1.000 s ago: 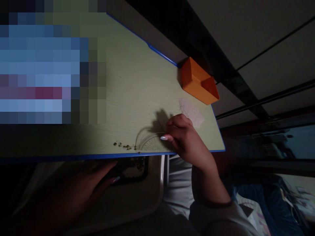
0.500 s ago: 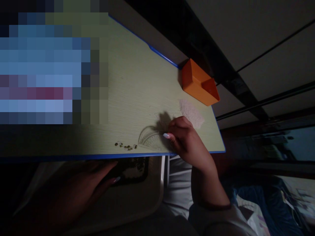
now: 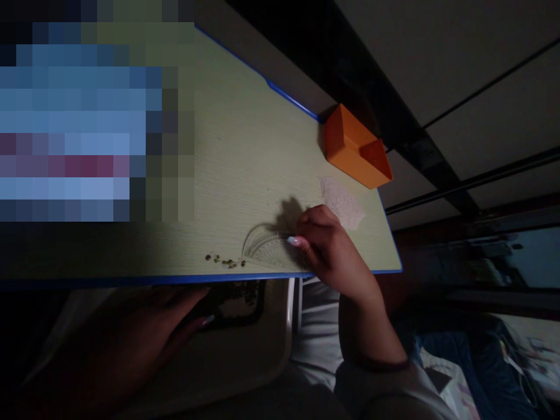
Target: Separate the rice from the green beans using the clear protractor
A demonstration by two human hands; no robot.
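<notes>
My right hand (image 3: 321, 242) is closed, thumb and fingers pinched on the right part of a clear protractor (image 3: 266, 251). The protractor lies on the tabletop at its near edge. Just left of it is a short row of small dark green beans (image 3: 227, 262). Below the edge, my left hand (image 3: 181, 312) reaches in with thumb and fingers stretched out and apart. It is beside a dark tray (image 3: 251, 315) that holds dark grains around a paler patch. Shadow hides whether this hand touches the tray.
The pale tabletop (image 3: 245, 157) has a blue rim. A patch of pinkish grains (image 3: 341, 201) lies beyond my right hand, near an orange box (image 3: 350, 157) at the back right. A white bin (image 3: 286, 326) surrounds the dark tray. A pixelated area covers the upper left.
My right hand and the protractor have shifted very slightly left, closer to the beans. My left hand stays where it was.
</notes>
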